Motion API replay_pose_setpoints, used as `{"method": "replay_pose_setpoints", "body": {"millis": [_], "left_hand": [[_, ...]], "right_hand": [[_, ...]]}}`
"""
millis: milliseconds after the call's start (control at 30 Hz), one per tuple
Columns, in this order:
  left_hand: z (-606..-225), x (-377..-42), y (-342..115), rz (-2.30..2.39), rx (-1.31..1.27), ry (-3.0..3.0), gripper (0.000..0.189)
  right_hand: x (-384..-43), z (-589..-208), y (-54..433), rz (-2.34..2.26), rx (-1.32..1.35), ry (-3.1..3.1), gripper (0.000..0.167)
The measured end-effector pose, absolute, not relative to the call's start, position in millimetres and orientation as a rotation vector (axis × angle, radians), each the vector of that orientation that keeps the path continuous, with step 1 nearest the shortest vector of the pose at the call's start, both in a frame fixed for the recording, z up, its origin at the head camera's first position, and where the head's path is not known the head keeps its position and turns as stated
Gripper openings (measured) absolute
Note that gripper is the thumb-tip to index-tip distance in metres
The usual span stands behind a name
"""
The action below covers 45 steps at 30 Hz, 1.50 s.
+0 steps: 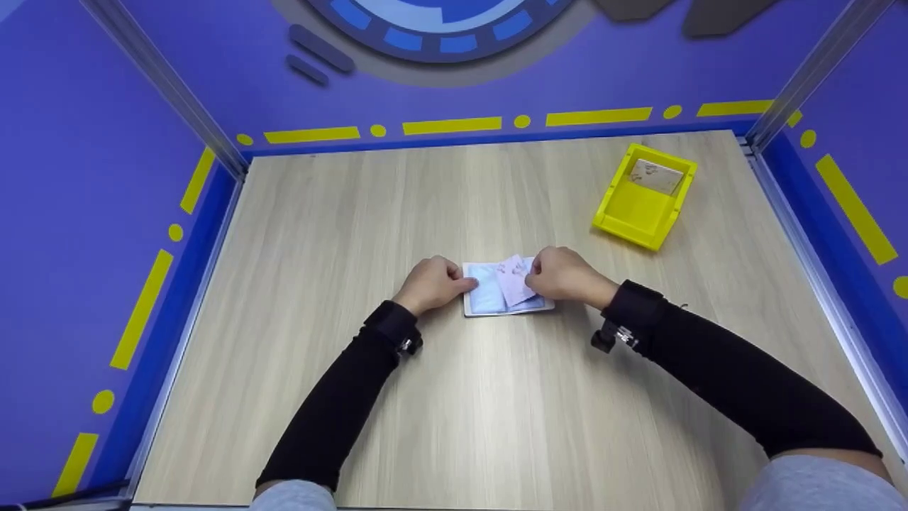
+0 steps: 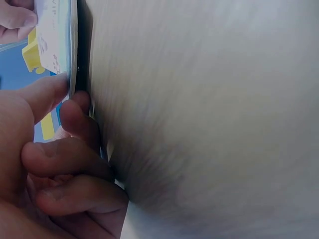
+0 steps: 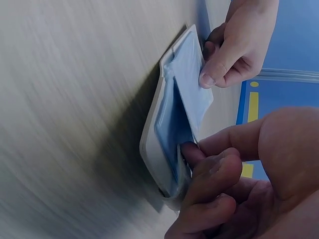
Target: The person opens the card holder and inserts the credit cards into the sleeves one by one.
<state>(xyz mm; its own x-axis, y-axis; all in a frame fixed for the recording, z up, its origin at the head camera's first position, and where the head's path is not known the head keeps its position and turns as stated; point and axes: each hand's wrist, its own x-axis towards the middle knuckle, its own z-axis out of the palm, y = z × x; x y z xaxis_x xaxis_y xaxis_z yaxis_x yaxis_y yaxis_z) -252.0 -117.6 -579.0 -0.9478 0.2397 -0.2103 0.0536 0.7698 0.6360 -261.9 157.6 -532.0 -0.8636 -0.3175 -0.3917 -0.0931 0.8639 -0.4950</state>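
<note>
A flat white wallet-like case (image 1: 485, 292) with a light blue inside lies spread on the table in the head view. My left hand (image 1: 431, 284) grips its left end, thumb on the blue inside and fingers under the edge, as the left wrist view shows. Over its right half slants a small pale pink card (image 1: 513, 282) with printed figures. My right hand (image 1: 567, 275) pinches the card's right edge between thumb and finger. From the right wrist, a blue inner flap (image 3: 185, 74) stands lifted off the case, with right fingertips (image 3: 192, 152) at its near end.
At the back right stands a yellow open bin (image 1: 638, 206) holding a light printed card (image 1: 656, 176). Blue panels (image 1: 454, 99) with yellow marks wall the wooden table (image 1: 340, 227) at the back and both sides.
</note>
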Motion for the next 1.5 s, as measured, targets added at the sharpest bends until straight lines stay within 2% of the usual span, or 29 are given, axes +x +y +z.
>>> {"method": "replay_pose_setpoints", "body": {"millis": [233, 1067, 1500], "left_hand": [[-579, -251, -118, 0.952, 0.240, 2.694, 0.051], [-580, -254, -118, 0.958, 0.226, 2.665, 0.051], [-576, -252, -117, 0.934, 0.222, 2.649, 0.049]], "right_hand": [[-260, -535, 153, -0.608, -0.382, 2.564, 0.028], [-251, -542, 140, -0.610, -0.406, 2.600, 0.039], [-253, -537, 136, -0.577, -0.410, 2.574, 0.035]]}}
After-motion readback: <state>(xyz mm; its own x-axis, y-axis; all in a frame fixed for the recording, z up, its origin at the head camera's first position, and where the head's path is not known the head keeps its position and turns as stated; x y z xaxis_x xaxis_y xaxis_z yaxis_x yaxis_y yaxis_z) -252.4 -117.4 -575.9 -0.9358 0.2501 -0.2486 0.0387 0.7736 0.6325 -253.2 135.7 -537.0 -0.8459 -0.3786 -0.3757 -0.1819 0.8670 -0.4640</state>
